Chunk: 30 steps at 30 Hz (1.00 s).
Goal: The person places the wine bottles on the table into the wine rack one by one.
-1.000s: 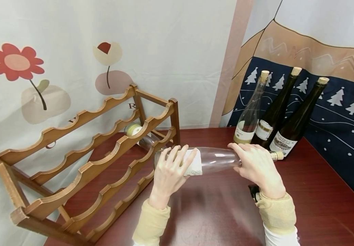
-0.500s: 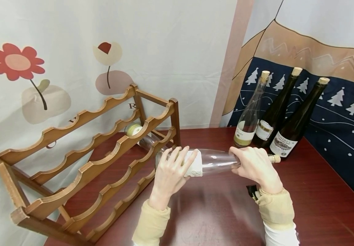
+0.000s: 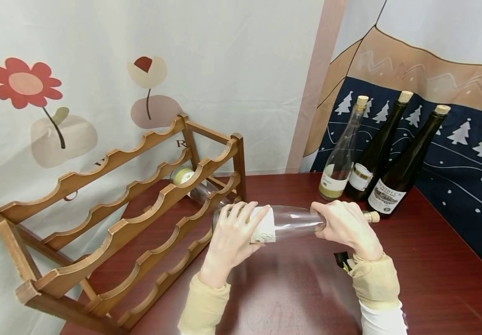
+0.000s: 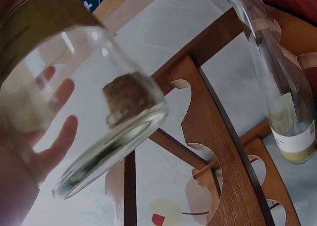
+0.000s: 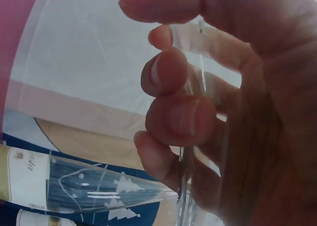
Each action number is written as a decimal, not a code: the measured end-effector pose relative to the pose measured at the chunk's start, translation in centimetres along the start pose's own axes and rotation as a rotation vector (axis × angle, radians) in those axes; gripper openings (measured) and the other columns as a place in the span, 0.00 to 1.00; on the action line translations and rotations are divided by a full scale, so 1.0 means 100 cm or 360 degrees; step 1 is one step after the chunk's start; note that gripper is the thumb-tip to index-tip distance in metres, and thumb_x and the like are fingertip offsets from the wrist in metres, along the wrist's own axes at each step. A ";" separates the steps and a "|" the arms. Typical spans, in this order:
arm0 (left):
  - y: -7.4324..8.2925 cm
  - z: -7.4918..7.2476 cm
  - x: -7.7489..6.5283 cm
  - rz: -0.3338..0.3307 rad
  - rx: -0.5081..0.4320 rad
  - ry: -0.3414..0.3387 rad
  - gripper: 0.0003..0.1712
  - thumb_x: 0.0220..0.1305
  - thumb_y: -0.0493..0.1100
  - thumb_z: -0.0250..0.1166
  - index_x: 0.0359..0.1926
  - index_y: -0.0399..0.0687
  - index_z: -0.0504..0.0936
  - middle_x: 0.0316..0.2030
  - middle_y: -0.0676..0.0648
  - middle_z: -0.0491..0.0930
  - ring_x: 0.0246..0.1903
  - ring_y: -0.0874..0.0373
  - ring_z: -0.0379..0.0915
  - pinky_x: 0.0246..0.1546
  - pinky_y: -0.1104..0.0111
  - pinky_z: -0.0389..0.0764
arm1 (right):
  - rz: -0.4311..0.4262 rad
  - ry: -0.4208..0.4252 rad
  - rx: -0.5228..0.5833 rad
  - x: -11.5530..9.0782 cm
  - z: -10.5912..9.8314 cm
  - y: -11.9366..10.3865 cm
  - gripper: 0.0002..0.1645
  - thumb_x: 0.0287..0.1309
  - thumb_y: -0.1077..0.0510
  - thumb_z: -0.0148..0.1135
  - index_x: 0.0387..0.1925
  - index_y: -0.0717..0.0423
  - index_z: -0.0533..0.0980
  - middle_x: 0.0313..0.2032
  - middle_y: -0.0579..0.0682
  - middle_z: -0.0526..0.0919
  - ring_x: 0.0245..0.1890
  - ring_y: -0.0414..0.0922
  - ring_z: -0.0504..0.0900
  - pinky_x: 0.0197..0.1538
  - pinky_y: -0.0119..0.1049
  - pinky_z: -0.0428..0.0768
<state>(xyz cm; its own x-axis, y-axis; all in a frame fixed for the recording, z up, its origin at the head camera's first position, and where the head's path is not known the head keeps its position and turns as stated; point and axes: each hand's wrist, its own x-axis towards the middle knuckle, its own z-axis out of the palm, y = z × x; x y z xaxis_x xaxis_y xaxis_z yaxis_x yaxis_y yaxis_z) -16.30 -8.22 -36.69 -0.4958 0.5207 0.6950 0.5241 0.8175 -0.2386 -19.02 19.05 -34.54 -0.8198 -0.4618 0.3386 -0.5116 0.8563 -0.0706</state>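
A clear glass wine bottle (image 3: pixel 293 217) with a pale label lies roughly level between my hands, its corked end to the right. My left hand (image 3: pixel 231 239) holds the wide body near the base, fingers over the top. In the left wrist view the thick glass base (image 4: pixel 111 149) points toward the rack. My right hand (image 3: pixel 347 225) grips the neck, and the cork (image 3: pixel 373 217) sticks out beyond it. Curled fingers (image 5: pixel 181 119) wrap the glass neck in the right wrist view.
Left of the bottle stands a wooden wine rack (image 3: pixel 140 213) with scalloped rails. Another clear bottle (image 3: pixel 184 177) lies low in it. At the back right stand a clear corked bottle (image 3: pixel 336 170) and two dark bottles (image 3: pixel 391 184). A small black item (image 3: pixel 342 259) lies by the right sleeve.
The held bottle has shifted slightly down and its corked end a little left, the right hand moving with it. The left hand has stayed nearly in place.
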 end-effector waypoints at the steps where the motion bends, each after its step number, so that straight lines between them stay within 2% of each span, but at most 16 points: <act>1: 0.000 0.000 0.000 -0.0009 -0.0038 -0.0009 0.51 0.25 0.64 0.79 0.57 0.58 0.75 0.50 0.50 0.79 0.46 0.52 0.75 0.48 0.59 0.73 | 0.0001 -0.0003 0.0001 0.000 0.001 0.000 0.16 0.26 0.58 0.66 0.24 0.43 0.72 0.14 0.38 0.72 0.14 0.41 0.68 0.15 0.37 0.61; 4: -0.002 -0.002 -0.001 -0.0064 -0.0141 -0.0022 0.50 0.29 0.68 0.76 0.58 0.57 0.75 0.51 0.49 0.79 0.48 0.51 0.75 0.48 0.58 0.73 | 0.0008 -0.0016 0.0009 0.001 0.004 0.000 0.15 0.27 0.58 0.65 0.23 0.43 0.71 0.13 0.38 0.72 0.13 0.41 0.68 0.15 0.36 0.60; 6: -0.004 -0.005 -0.002 -0.0126 -0.0152 -0.0004 0.45 0.37 0.69 0.72 0.57 0.56 0.76 0.51 0.49 0.80 0.49 0.52 0.76 0.49 0.57 0.73 | 0.0008 -0.0027 0.0012 0.002 0.005 -0.001 0.15 0.27 0.59 0.65 0.22 0.42 0.70 0.13 0.38 0.71 0.13 0.41 0.68 0.16 0.36 0.59; 8: -0.007 -0.009 -0.001 -0.0210 -0.0138 0.0077 0.39 0.44 0.66 0.69 0.55 0.54 0.78 0.49 0.49 0.81 0.49 0.52 0.76 0.50 0.56 0.72 | 0.0003 -0.0039 0.0013 0.003 0.006 -0.001 0.15 0.27 0.59 0.65 0.22 0.42 0.70 0.13 0.37 0.72 0.14 0.41 0.68 0.16 0.36 0.60; 11: -0.014 -0.019 -0.001 -0.0354 -0.0081 0.0263 0.26 0.56 0.57 0.64 0.52 0.49 0.80 0.45 0.47 0.83 0.46 0.50 0.77 0.49 0.56 0.73 | -0.0019 -0.0048 0.0001 0.005 0.008 -0.002 0.15 0.27 0.58 0.66 0.23 0.42 0.71 0.13 0.37 0.71 0.13 0.41 0.68 0.16 0.36 0.61; 15: -0.024 -0.033 -0.002 -0.0493 -0.0024 0.0526 0.16 0.64 0.46 0.57 0.47 0.43 0.82 0.40 0.44 0.84 0.41 0.47 0.78 0.45 0.56 0.76 | -0.0056 -0.0045 -0.0026 0.007 0.011 -0.003 0.15 0.27 0.59 0.65 0.23 0.43 0.71 0.11 0.36 0.68 0.12 0.41 0.67 0.15 0.37 0.61; 20: -0.034 -0.046 -0.005 -0.0603 0.0052 0.0675 0.13 0.61 0.40 0.60 0.46 0.42 0.82 0.41 0.43 0.84 0.42 0.45 0.77 0.47 0.53 0.73 | -0.0067 -0.0062 -0.0023 0.009 0.015 -0.006 0.16 0.27 0.59 0.66 0.24 0.44 0.71 0.11 0.36 0.69 0.13 0.40 0.69 0.16 0.37 0.63; 27: -0.044 -0.058 -0.013 -0.0790 0.0176 0.0760 0.14 0.57 0.35 0.62 0.45 0.43 0.82 0.44 0.43 0.83 0.45 0.43 0.74 0.52 0.49 0.69 | -0.0064 -0.0107 -0.0014 0.012 0.021 -0.009 0.15 0.28 0.58 0.67 0.23 0.44 0.71 0.12 0.37 0.70 0.14 0.40 0.70 0.16 0.38 0.63; 30: -0.048 -0.061 -0.016 -0.0875 0.0209 0.0760 0.16 0.56 0.34 0.62 0.47 0.43 0.82 0.46 0.43 0.82 0.46 0.43 0.73 0.52 0.48 0.68 | -0.0063 -0.0120 -0.0011 0.014 0.024 -0.011 0.15 0.28 0.59 0.67 0.23 0.44 0.70 0.12 0.38 0.69 0.14 0.40 0.70 0.17 0.37 0.63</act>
<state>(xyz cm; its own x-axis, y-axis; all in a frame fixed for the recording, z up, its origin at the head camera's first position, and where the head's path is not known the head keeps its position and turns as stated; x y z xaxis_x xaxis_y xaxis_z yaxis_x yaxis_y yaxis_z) -13.77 -14.50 -32.50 -0.2921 -0.1117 0.9499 0.1851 0.9678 0.1707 -20.19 16.91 -36.29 -0.8160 -0.5114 0.2695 -0.5425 0.8385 -0.0517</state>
